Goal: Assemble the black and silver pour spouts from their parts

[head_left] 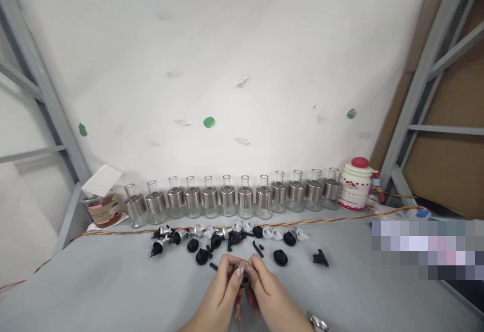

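Close together at the bottom centre, my left hand (227, 284) and my right hand (261, 281) both pinch one small round black plastic part (245, 280). Fingers cover most of it; a hole shows in the side toward me. Just beyond them lie loose black round caps, among them one cap (280, 258) on the right and another cap (202, 256) on the left. Small black strips (258, 249) and white disc-shaped pieces (267, 232) are scattered behind. Some black pieces with silver collars (158, 247) lie at the left. A toothed black piece (320, 258) sits apart at the right.
A row of glass bottles with metal sleeves (227, 197) stands along the wall. A twisted red-yellow wire (143, 230) runs in front. At the left is a cup of brown liquid (104, 212); at the right, a white jar with a red knob (355, 186). Grey metal posts (412, 90) flank the table.
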Demonstrator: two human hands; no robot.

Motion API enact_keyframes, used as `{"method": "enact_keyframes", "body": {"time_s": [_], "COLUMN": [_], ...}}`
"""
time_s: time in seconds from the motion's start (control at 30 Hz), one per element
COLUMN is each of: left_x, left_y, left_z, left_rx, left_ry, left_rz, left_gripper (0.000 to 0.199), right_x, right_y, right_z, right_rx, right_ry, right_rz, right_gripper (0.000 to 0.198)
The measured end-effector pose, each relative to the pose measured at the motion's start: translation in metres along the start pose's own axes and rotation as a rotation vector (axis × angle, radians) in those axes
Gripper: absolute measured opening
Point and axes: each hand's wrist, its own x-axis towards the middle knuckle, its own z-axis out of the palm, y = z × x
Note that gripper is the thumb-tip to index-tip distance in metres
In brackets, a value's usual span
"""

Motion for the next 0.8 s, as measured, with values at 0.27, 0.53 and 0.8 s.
{"method": "enact_keyframes", "body": {"time_s": [0.27,0.53,0.8], "left_x": [0.002,-0.002,-0.008], "left_y": [-0.003,-0.006,0.0], "left_z": [0.001,0.003,0.008], "left_rx": [-0.033,-0.016,0.168], "left_ry": [0.014,0.048,0.153], "left_rz": [-0.02,0.077,0.121], "left_gripper": [0.031,0.029,0.034], "right_x": [-0.001,-0.004,-0.009], "right_y": [-0.001,-0.006,-0.016], "right_z": [0.001,-0.001,0.001], "right_rx": [0.133,0.032,-0.036], "right_ry": [-0.026,-0.03,0.012], "right_rz": [-0.007,-0.015,-0.018], "right_gripper": [0.031,0.03,0.032]}}
